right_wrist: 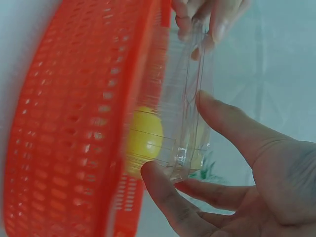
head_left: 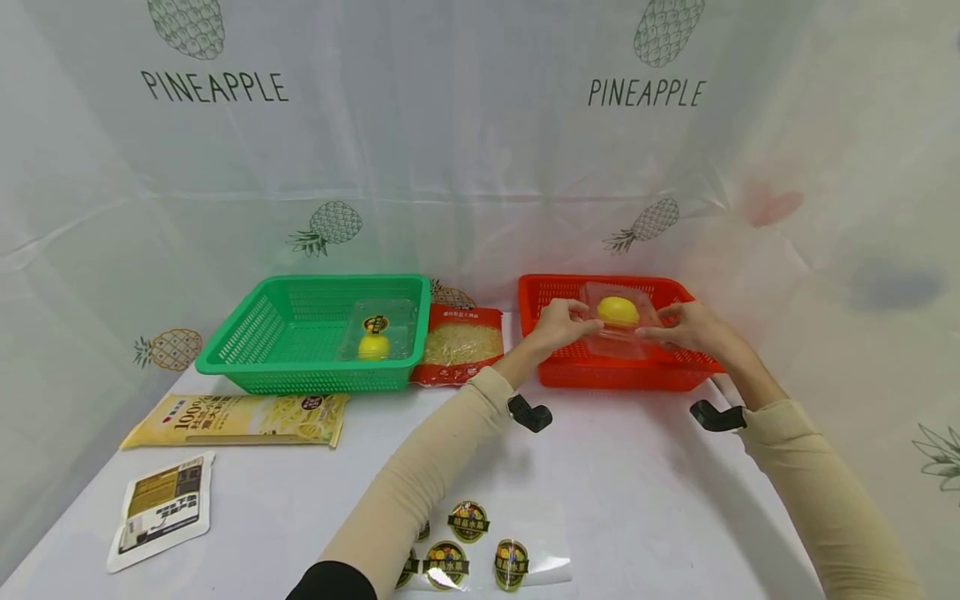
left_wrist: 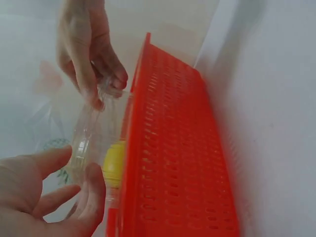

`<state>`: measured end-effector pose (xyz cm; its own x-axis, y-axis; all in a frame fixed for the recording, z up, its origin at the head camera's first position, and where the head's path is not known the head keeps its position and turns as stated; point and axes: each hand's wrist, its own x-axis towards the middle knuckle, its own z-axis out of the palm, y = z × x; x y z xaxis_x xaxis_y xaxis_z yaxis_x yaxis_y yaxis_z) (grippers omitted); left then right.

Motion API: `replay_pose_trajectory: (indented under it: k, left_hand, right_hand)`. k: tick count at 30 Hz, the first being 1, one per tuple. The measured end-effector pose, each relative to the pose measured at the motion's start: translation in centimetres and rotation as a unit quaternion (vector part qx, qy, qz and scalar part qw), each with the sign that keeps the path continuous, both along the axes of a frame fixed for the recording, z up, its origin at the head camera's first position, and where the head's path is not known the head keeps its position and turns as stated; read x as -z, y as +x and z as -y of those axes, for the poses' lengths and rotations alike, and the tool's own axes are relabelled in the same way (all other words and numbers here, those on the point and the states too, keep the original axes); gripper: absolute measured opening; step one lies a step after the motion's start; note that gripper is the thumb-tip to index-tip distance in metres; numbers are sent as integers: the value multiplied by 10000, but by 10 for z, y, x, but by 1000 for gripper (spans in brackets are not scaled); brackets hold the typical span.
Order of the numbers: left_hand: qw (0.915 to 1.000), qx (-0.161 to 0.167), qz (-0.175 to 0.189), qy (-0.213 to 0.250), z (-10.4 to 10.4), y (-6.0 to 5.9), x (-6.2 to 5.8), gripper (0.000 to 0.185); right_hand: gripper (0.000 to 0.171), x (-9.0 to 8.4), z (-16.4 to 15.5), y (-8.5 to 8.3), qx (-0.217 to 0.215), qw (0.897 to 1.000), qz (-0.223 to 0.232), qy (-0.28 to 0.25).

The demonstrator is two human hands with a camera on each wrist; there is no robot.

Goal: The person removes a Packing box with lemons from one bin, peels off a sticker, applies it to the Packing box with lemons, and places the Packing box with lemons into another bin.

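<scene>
Between both hands is a clear plastic clamshell box point(head_left: 619, 343), over the red basket point(head_left: 592, 377), with a yellow lemon-like fruit point(head_left: 618, 311) inside. The left hand point(head_left: 562, 325) pinches one side of the box with its thumb and fingers. At the opposite side, the right hand point(head_left: 692, 327) grips the box edge. Seen from the left wrist, the box point(left_wrist: 94, 131) looks tilted at the basket's rim point(left_wrist: 139, 84). In the right wrist view the fruit point(right_wrist: 144, 136) shows through the clear wall, close to the thumb and fingertips.
A green basket point(head_left: 255, 379) at left holds another clear box point(head_left: 401, 312) with a yellow fruit and label. A red-edged noodle packet point(head_left: 461, 343) stands between the baskets. A yellow packet point(head_left: 247, 419), a white pouch point(head_left: 165, 510) and a label sheet point(head_left: 551, 571) lie nearer.
</scene>
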<state>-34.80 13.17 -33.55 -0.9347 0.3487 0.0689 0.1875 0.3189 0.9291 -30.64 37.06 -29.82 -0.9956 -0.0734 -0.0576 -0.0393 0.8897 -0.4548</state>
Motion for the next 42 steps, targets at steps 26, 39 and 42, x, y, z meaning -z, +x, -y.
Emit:
replay_pose_trajectory:
  k: [26, 39, 42]
  left_hand:
    - [9903, 596, 864, 909, 75, 8, -25, 66]
    - [9907, 890, 837, 598, 124, 18, -20, 66]
    - [9906, 901, 820, 615, 136, 19, -18, 65]
  right_hand:
    - [82, -19, 52, 32, -283, 9885, -321, -1450]
    - [75, 1, 76, 16, -460, 9305, 283, -3622]
    - [76, 2, 83, 12, -496, 9210, 382, -3844]
